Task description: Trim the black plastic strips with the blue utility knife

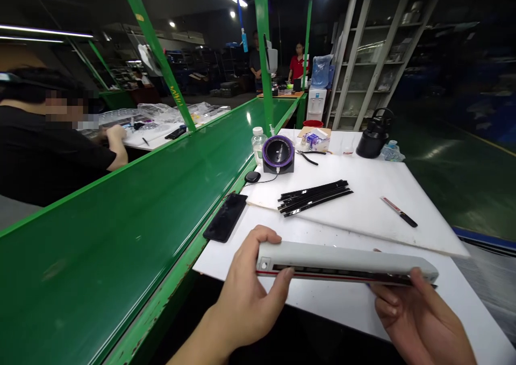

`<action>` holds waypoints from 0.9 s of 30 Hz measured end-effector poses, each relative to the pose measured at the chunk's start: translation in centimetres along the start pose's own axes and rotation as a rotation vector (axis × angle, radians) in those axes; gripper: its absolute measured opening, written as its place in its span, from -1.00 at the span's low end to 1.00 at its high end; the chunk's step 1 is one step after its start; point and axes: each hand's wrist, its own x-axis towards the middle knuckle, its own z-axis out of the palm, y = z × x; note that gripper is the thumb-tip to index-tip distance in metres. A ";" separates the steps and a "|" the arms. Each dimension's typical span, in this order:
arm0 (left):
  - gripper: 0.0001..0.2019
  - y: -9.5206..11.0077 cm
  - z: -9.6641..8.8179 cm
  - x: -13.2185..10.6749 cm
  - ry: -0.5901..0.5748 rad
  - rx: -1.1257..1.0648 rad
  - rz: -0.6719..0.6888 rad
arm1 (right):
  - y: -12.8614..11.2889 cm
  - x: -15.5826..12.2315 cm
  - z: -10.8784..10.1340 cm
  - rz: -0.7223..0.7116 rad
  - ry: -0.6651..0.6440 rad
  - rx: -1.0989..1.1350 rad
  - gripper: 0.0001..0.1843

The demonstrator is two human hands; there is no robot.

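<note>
A long pale grey model train car (342, 258) with a red stripe and a dark window band is held lengthwise above the near part of the table. My left hand (253, 290) is closed around its left end, thumb on the near side and fingers over the top. At the right end, my right hand (419, 311) grips the car from below, its thumb on the dark band. The tip of a black strip (434, 286) sticks out past that thumb. Beyond the car, several glossy black strips (314, 197) lie in a loose pile on a white foam sheet (363, 177).
A phone (226, 217) lies by the green conveyor trough (169, 193) on the left. Behind the strips stand a small purple-rimmed fan (278, 152), a bottle (258, 144) and cutters (310, 155). A craft knife (399, 212) lies right. A co-worker (48, 139) sits across the trough.
</note>
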 end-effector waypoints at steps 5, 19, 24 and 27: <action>-0.64 -0.8 -1.6 0.9 -0.004 0.009 0.312 | 0.6 -0.1 -0.4 0.114 0.000 0.034 -0.71; -0.80 -4.0 -1.5 1.5 0.248 -0.191 0.226 | 2.3 0.0 -1.3 0.223 -0.019 0.034 -0.63; -0.62 -7.0 -3.4 6.2 0.456 -0.212 -0.099 | 0.1 -0.3 -3.0 0.228 -0.199 -0.046 -0.74; -0.59 -9.5 -4.5 9.4 0.511 -0.081 -0.184 | -3.0 -0.6 -5.2 0.171 -0.307 -0.091 -0.88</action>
